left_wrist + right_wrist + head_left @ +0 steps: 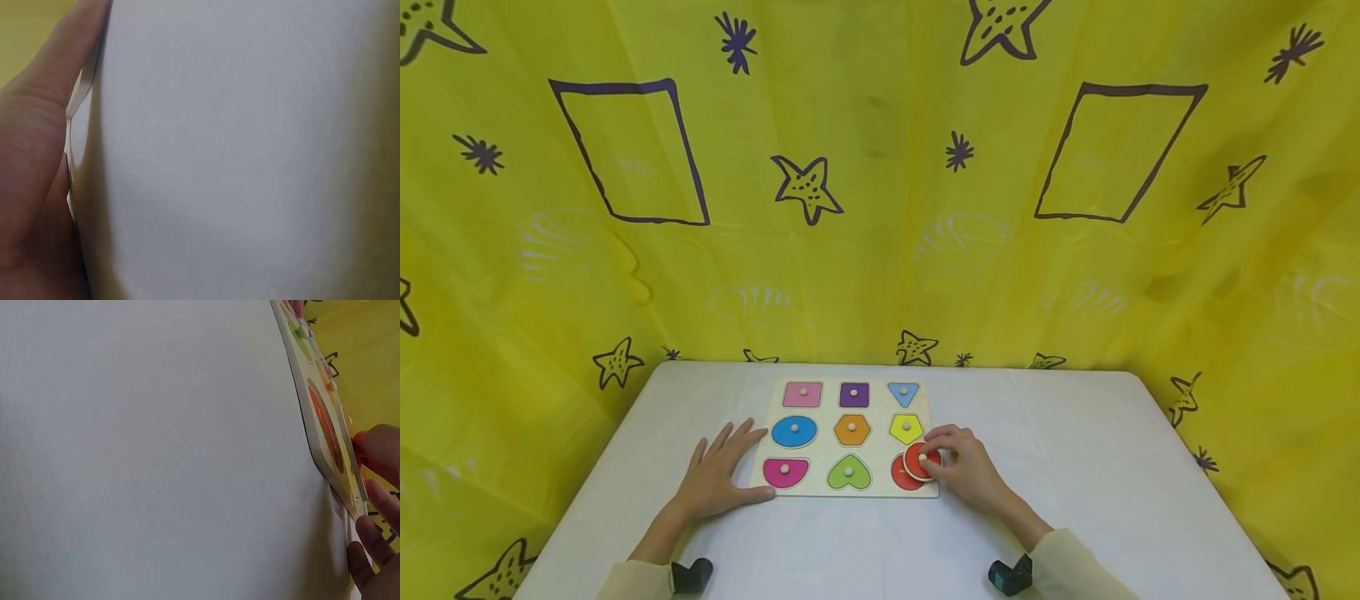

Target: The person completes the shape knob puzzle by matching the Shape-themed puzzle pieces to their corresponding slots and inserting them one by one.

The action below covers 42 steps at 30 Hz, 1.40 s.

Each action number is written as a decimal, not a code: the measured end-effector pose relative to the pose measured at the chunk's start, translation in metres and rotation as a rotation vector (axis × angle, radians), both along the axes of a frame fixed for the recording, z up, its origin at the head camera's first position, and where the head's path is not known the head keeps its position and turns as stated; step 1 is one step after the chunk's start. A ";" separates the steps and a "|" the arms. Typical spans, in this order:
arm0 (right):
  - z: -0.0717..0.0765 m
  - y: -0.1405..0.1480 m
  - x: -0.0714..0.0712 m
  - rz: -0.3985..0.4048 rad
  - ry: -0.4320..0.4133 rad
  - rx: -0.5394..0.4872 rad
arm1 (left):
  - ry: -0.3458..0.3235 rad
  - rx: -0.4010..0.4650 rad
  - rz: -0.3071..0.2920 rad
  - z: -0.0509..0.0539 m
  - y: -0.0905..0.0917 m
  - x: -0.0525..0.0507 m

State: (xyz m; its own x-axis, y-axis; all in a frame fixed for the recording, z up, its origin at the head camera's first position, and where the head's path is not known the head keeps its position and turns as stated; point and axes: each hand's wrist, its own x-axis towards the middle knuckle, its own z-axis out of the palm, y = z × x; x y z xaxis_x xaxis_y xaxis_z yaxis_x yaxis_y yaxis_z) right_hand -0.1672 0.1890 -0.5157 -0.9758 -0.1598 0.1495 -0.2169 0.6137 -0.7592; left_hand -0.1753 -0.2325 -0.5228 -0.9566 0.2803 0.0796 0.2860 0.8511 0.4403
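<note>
A wooden knob puzzle board (880, 450) lies on the table. My right hand (973, 477) pinches the red circle piece (913, 458) by its knob. The piece hovers over its round red recess (900, 477) at the board's near right corner, offset to the right and partly covering it. In the right wrist view the red circle piece (353, 453) stands off the board, and the recess (322, 419) shows beneath. My left hand (717, 477) is spread at the board's left edge, fingertips and thumb touching it. The left wrist view shows mainly the thumb (37, 125) and white tabletop.
Other knobbed pieces sit in the board, among them a green heart (849, 482), a yellow pentagon (906, 437) and a blue oval (794, 442). White cloth covers the table (1075, 442). A yellow patterned curtain (880, 275) hangs behind and at the sides.
</note>
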 end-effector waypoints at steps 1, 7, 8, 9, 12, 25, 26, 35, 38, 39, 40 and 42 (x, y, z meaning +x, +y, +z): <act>-0.001 -0.001 0.000 0.009 0.001 0.003 | -0.002 0.000 0.001 0.000 0.000 0.000; -0.005 -0.006 0.000 0.033 0.017 0.012 | 0.002 0.002 0.000 -0.002 0.000 -0.001; -0.006 -0.007 0.000 0.037 0.019 0.011 | 0.002 0.001 -0.001 -0.002 0.000 -0.001; -0.006 -0.008 0.001 0.039 0.019 0.011 | 0.001 0.000 -0.001 -0.002 0.000 -0.001; -0.007 -0.010 0.002 0.038 0.014 0.021 | -0.003 -0.005 -0.002 -0.002 0.000 -0.001; -0.012 -0.019 0.003 0.054 0.026 0.054 | 0.023 0.004 -0.006 -0.010 -0.003 -0.002; -0.013 -0.020 0.002 0.057 0.026 0.058 | 0.022 0.005 -0.001 -0.011 -0.003 -0.003; -0.015 -0.016 -0.005 0.059 0.013 0.096 | -0.001 0.014 0.002 -0.013 0.000 -0.010; -0.016 -0.014 -0.004 0.069 0.006 0.099 | 0.001 0.013 -0.006 -0.013 0.001 -0.009; -0.016 -0.013 -0.004 0.074 0.002 0.098 | 0.003 0.012 -0.009 -0.013 0.002 -0.009; -0.015 -0.012 -0.004 0.079 -0.005 0.096 | 0.004 0.016 -0.011 -0.013 0.002 -0.009; -0.014 -0.009 -0.004 0.093 -0.018 0.097 | 0.010 0.018 -0.016 -0.012 0.002 -0.009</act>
State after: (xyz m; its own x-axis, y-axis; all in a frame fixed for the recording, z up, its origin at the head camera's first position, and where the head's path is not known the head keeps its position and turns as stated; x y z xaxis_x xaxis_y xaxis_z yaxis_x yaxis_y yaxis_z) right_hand -0.1712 0.1801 -0.5297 -0.9584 -0.2627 0.1117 -0.2633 0.6621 -0.7016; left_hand -0.1839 -0.2305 -0.5350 -0.9511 0.2941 0.0941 0.3040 0.8384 0.4524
